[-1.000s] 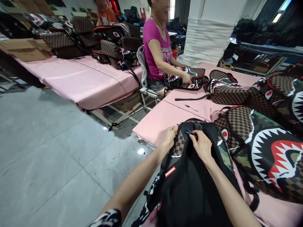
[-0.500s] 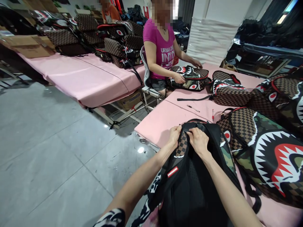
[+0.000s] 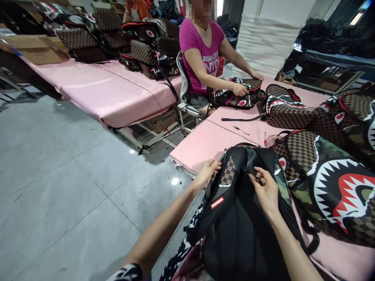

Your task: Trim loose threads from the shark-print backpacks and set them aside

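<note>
A black backpack [image 3: 237,234] leans before me on the table's edge, its padded back and straps facing me. A brown checked panel [image 3: 228,173] and a red label [image 3: 217,202] show along its left strap. Beside the upper left edge, my left hand [image 3: 207,171] is open with its fingers loosely bent, holding nothing I can see. Over the upper middle of the back, my right hand [image 3: 267,189] pinches a small dark object [image 3: 258,178]; its kind is too unclear to tell.
Right of it lies a shark-mouth backpack [image 3: 331,183], with more checked bags behind. Two pens [image 3: 241,130] rest on the pink table [image 3: 199,146]. Across it, a co-worker in a purple top [image 3: 202,54] handles another bag [image 3: 234,95]. Grey floor [image 3: 73,175] lies to the left.
My left hand has let go of the bag's top edge and drawn slightly left. My right hand has moved right and down from the top. The co-worker's hands have shifted right.
</note>
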A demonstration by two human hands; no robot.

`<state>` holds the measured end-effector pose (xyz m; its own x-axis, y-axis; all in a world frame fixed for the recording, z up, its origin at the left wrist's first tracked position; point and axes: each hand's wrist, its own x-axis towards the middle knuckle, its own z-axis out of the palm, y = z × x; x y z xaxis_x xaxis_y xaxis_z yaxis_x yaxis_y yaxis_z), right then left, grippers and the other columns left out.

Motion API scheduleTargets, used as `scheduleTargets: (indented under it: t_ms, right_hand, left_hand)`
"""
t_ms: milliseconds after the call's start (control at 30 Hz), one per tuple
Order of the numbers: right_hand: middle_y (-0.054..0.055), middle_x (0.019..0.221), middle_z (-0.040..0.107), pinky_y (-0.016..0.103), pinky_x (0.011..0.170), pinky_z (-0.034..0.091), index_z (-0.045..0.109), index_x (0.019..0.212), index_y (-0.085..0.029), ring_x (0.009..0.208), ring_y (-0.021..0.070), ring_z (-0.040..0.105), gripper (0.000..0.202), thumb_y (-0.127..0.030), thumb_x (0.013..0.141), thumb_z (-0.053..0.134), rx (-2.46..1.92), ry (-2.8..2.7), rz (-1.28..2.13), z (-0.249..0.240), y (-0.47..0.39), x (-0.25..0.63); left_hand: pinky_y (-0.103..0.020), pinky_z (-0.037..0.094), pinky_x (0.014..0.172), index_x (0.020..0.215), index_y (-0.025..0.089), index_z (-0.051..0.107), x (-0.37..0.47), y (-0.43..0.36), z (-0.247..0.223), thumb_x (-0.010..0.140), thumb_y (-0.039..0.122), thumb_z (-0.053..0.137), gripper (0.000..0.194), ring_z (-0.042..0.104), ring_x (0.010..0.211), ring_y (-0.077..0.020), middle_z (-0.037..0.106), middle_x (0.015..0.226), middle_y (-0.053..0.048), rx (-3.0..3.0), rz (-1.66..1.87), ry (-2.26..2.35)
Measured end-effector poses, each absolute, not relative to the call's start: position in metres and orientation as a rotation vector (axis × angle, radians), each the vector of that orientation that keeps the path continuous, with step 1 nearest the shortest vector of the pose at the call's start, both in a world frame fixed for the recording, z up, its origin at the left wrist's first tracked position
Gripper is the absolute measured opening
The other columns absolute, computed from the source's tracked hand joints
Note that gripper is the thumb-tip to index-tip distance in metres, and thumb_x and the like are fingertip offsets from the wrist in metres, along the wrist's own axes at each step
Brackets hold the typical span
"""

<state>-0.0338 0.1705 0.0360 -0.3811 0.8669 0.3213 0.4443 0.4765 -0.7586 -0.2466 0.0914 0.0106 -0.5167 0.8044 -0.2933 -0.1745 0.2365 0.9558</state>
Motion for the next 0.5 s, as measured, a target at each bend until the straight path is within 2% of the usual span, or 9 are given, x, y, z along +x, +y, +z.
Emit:
scheduleTargets:
  t_ms: [67,133,200,267,333,400,500]
  right_hand:
    - [0.005,0.087,0.061,0.029,0.075,0.046,0.061,0.104,-0.019,0.077,0.0163,0.058,0.032,-0.04,0.081,0.051,-1.117,-1.98,0.59,0.042,0.169,-0.008]
    - [0.008,0.098,0.063,0.034,0.084,0.044,0.062,0.106,-0.019,0.09,0.0207,0.059,0.035,-0.041,0.08,0.051,-1.266,-1.926,0.452,0.044,0.173,0.024]
    - [0.009,0.103,0.065,0.039,0.089,0.042,0.063,0.106,-0.019,0.098,0.0257,0.058,0.04,-0.045,0.078,0.052,-1.485,-1.899,0.517,0.039,0.177,0.06]
    - [0.01,0.097,0.068,0.042,0.087,0.043,0.067,0.098,-0.018,0.098,0.0292,0.058,0.042,-0.048,0.072,0.057,-1.64,-1.918,0.754,0.029,0.173,0.095]
    - [0.008,0.087,0.07,0.04,0.08,0.047,0.069,0.089,-0.018,0.091,0.0289,0.061,0.039,-0.047,0.064,0.064,-1.706,-1.87,0.967,0.019,0.159,0.123]
    - [0.006,0.073,0.068,0.035,0.064,0.05,0.069,0.084,-0.018,0.074,0.0253,0.063,0.038,-0.046,0.058,0.069,-1.761,-1.737,1.138,0.014,0.136,0.142]
    - [-0.001,0.052,0.057,0.028,0.042,0.042,0.066,0.086,-0.017,0.047,0.0166,0.053,0.042,-0.045,0.055,0.073,-1.801,-1.482,1.44,0.018,0.097,0.152]
  left_hand:
    - [-0.037,0.046,0.083,0.089,0.01,0.064,-0.22,0.082,0.007,0.08,0.039,0.053,0.032,0.062,0.09,-0.0229,0.067,0.092,-0.013,0.54,1.362,1.395]
    - [-0.032,0.046,0.084,0.084,0.01,0.065,-0.2,0.067,0.005,0.078,0.039,0.058,0.031,0.063,0.083,-0.0194,0.069,0.085,-0.011,0.428,1.35,1.156]
    - [-0.031,0.045,0.085,0.085,0.01,0.066,-0.189,0.044,0.002,0.076,0.039,0.061,0.031,0.064,0.082,-0.0188,0.069,0.085,-0.01,0.302,1.327,0.996]
    - [-0.033,0.047,0.081,0.09,0.009,0.065,-0.183,0.018,0.001,0.079,0.045,0.056,0.039,0.065,0.08,-0.0214,0.069,0.088,-0.012,0.217,1.242,0.944]
    - [-0.035,0.049,0.078,0.096,0.009,0.064,-0.177,-0.009,0.001,0.082,0.053,0.046,0.05,0.065,0.085,-0.0245,0.067,0.099,-0.016,0.158,1.161,0.909]
    - [-0.034,0.048,0.078,0.103,0.01,0.062,-0.167,-0.03,0.003,0.084,0.055,0.04,0.053,0.064,0.091,-0.0254,0.061,0.113,-0.017,0.128,1.149,0.9]
    - [-0.033,0.047,0.08,0.112,0.012,0.059,-0.148,-0.051,0.007,0.086,0.05,0.04,0.049,0.064,0.092,-0.0247,0.057,0.12,-0.017,0.143,1.192,0.901]
